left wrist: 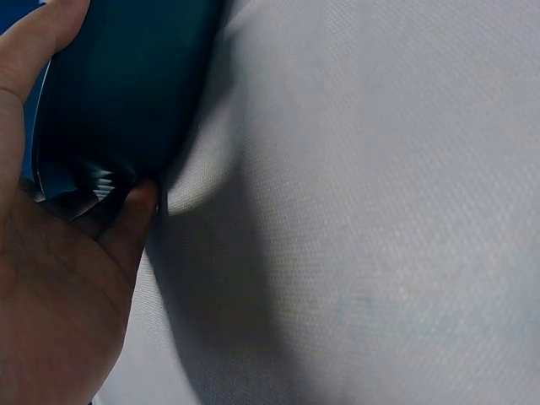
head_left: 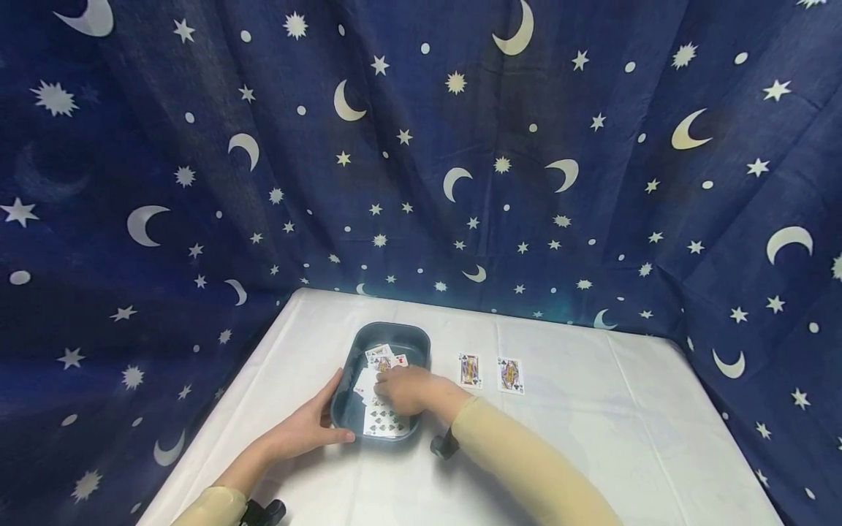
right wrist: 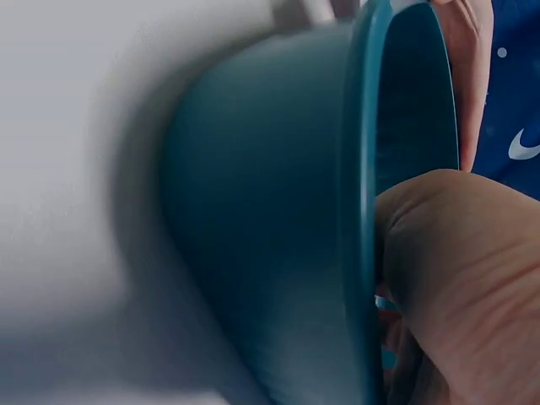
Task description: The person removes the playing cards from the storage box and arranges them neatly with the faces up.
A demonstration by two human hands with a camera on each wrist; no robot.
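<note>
A dark teal plastic tub (head_left: 406,333) stands on the white cloth with several playing cards (head_left: 384,422) lying loose inside it, some face up. My left hand (head_left: 304,425) grips the tub's left side, thumb near the front corner and fingers along the wall. In the left wrist view that hand (left wrist: 59,295) curves about the tub (left wrist: 126,93). Over the right rim reaches my right hand (head_left: 411,389), its fingers bent down onto the cards. The tub wall (right wrist: 253,194) hides its fingertips in the right wrist view, so I cannot tell whether they pinch a card.
Two face cards lie face up to the right of the tub: a left one (head_left: 470,370) and a right one (head_left: 511,375), side by side with a gap. A blue curtain (head_left: 421,190) with moons and stars hangs behind the white-covered table (head_left: 592,438).
</note>
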